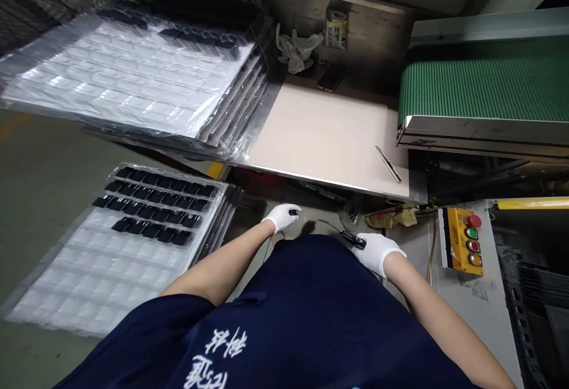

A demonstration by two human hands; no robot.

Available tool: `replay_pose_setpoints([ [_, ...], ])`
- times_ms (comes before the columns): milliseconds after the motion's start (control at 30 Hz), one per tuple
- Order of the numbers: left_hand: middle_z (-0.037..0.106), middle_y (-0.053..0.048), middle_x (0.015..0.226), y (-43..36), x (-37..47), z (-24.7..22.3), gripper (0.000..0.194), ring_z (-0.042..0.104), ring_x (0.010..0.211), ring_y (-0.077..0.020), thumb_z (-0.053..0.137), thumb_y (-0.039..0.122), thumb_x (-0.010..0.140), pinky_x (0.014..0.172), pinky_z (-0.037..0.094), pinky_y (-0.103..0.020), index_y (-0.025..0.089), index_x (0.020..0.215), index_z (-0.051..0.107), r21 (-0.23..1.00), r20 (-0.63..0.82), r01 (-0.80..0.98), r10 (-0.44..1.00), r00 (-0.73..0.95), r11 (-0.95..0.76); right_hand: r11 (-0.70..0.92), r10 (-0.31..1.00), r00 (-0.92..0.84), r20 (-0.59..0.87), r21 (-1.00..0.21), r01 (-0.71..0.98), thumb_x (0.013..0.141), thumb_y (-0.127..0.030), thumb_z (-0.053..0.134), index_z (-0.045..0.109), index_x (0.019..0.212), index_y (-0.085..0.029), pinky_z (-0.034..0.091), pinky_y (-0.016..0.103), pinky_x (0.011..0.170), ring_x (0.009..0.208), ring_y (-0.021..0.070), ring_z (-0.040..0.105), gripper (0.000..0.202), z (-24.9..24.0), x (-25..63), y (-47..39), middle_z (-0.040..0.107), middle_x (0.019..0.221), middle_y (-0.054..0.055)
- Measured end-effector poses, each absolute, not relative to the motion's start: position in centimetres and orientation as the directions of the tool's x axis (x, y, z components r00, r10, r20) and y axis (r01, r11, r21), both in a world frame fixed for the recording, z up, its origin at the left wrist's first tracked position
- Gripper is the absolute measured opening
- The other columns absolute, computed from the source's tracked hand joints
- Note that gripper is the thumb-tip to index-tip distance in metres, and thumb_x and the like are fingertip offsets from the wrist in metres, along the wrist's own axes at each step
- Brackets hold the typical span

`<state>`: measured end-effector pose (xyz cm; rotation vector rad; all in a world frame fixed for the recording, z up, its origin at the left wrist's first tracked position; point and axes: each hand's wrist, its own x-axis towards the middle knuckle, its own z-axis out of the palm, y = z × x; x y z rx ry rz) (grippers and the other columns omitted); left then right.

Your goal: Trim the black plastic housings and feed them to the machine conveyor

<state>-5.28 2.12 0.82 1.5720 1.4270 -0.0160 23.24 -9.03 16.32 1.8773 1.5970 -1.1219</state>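
Note:
My left hand, in a white glove, has its fingers closed on a small black part in front of my body. In my right hand, also gloved in white, is a black-handled tool with a thin, bent, copper-coloured tip pointing toward the left hand. The tip stays apart from the black part. Beside my left arm, a clear plastic tray holds several rows of similar black pieces, its other pockets showing white. A utility knife lies on the beige board beyond my hands.
A tall stack of clear trays stands at the back left. A green conveyor belt is at right, with a yellow button box below it. Crumpled white gloves and a dark phone lie behind the board.

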Motion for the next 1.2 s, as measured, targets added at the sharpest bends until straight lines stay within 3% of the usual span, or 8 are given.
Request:
replay_pose_setpoints([
  [433,0.065,-0.008,0.114,1.6,-5.7,0.6,0.025,0.065,0.097,-0.0207,0.063,0.033,0.094,0.084,0.057,-0.04,0.015,0.111,0.064,0.649,-0.632,0.684,0.736,0.241,0.333,-0.238,0.613,-0.017,-0.79,-0.205,0.949,0.083,-0.043,0.052,0.069,0.092,-0.029,0.042,0.031,0.067,0.087,0.0252,0.069,0.024,15.7,22.6,-8.8,0.074,0.098,0.004],
  [733,0.065,-0.007,0.106,1.4,-5.6,0.0,0.027,0.065,0.086,-0.0175,0.063,0.032,0.094,0.074,0.059,-0.035,0.013,0.114,0.061,0.695,-0.699,0.394,0.694,0.175,0.601,-0.249,0.607,-0.016,-0.794,-0.209,0.945,0.082,-0.043,0.053,0.069,0.092,-0.029,0.043,0.032,0.068,0.087,0.0271,0.069,0.023,15.7,22.1,-8.6,0.074,0.099,0.005],
  [933,0.065,-0.007,0.106,2.5,-5.9,0.4,0.029,0.065,0.086,-0.017,0.062,0.033,0.095,0.072,0.059,-0.033,0.014,0.116,0.06,0.728,-0.684,0.171,0.717,0.13,0.664,-0.269,0.614,-0.016,-0.789,-0.228,0.936,0.083,-0.044,0.053,0.068,0.09,-0.029,0.042,0.03,0.066,0.085,0.0242,0.068,0.023,15.4,22.0,-8.8,0.074,0.097,0.004],
  [1200,0.065,-0.008,0.106,3.0,-6.7,0.4,0.032,0.065,0.087,-0.0178,0.06,0.039,0.095,0.074,0.058,-0.035,0.014,0.116,0.06,0.726,-0.675,0.303,0.724,0.141,0.617,-0.28,0.605,-0.02,-0.796,-0.237,0.931,0.082,-0.044,0.053,0.068,0.089,-0.03,0.043,0.03,0.066,0.085,0.0242,0.069,0.022,15.2,22.1,-8.7,0.074,0.097,0.003],
])
